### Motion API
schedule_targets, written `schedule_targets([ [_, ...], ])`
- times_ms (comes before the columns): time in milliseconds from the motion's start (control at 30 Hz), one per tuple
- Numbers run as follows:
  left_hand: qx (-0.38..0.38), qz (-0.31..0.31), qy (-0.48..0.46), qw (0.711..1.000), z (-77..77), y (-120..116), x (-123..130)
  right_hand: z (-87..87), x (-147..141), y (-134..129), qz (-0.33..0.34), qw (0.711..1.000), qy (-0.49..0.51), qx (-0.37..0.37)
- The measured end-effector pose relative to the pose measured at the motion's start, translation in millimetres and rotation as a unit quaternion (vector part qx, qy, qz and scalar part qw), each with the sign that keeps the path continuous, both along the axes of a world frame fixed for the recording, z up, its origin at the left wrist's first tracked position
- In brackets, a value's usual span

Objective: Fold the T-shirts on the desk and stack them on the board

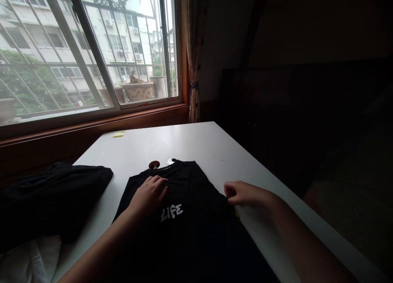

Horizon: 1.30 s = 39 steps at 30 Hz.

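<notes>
OK, black shirt [196, 238] sits at lower center of frame, spread flat, neckline toward the middle, bottom running off the lower edge. Thin, matte fabric, soft creases near the shoulders; white hand-drawn-style lettering [172, 212] on the chest, reads "Life".

Left hand [150, 191] lies palm-down on the shirt, just left of center, fingers loosely bent; can't tell if any cloth is caught underneath. Right hand [239, 193], right of center, is curled nearly closed, thumb and forefinger pinching the shirt's sleeve edge.

Brown disc [154, 164] and pale shiny ring [172, 161] show just beyond the neckline. Table [199, 139] is smooth, white, straight-edged, with a soft glare patch near the far end. Yellow strip [118, 134] at its far left corner.

Dark cloth [61, 193] heaps in loose folds at left; wrinkled white cloth [33, 258] at lower left. Metal-framed window [115, 62] upper left; patterned curtain [194, 62], gathered and tied, upper center.
</notes>
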<state>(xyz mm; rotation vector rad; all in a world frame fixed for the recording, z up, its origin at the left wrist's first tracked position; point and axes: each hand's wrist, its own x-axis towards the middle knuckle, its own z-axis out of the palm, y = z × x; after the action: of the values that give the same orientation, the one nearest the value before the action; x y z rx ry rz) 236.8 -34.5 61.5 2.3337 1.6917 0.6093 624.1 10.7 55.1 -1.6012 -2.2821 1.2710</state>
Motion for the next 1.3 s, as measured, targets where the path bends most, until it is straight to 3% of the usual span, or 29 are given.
schedule_targets([
  [100,-0.013,0.001,-0.066,0.998,8.6,35.3,42.8,0.9,-0.9,-0.3,0.02,0.999,0.008,0.026],
  [300,-0.058,0.022,-0.134,0.989,-9.7,101.6,108.4,5.5,0.8,-0.6,0.035,0.998,0.034,0.039],
  [433,-0.087,0.053,-0.161,0.982,-18.0,127.5,128.7,11.1,0.1,-2.3,0.038,0.998,0.05,0.028],
  [600,-0.119,0.073,-0.188,0.972,-23.8,149.9,133.8,13.2,-2.9,-5.1,0.053,0.997,0.056,0.033],
  [900,-0.111,0.062,-0.2,0.971,-19.0,145.3,140.9,20.3,-9.1,-10.7,0.085,0.993,0.078,-0.038],
  [1067,-0.118,0.045,-0.2,0.972,-13.2,134.6,131.8,13.1,-4.0,-5.4,0.083,0.991,0.082,-0.071],
  [1300,-0.252,-0.025,-0.216,0.943,-5.4,104.1,93.9,7.0,-0.2,-1.1,0.073,0.993,0.065,-0.066],
])
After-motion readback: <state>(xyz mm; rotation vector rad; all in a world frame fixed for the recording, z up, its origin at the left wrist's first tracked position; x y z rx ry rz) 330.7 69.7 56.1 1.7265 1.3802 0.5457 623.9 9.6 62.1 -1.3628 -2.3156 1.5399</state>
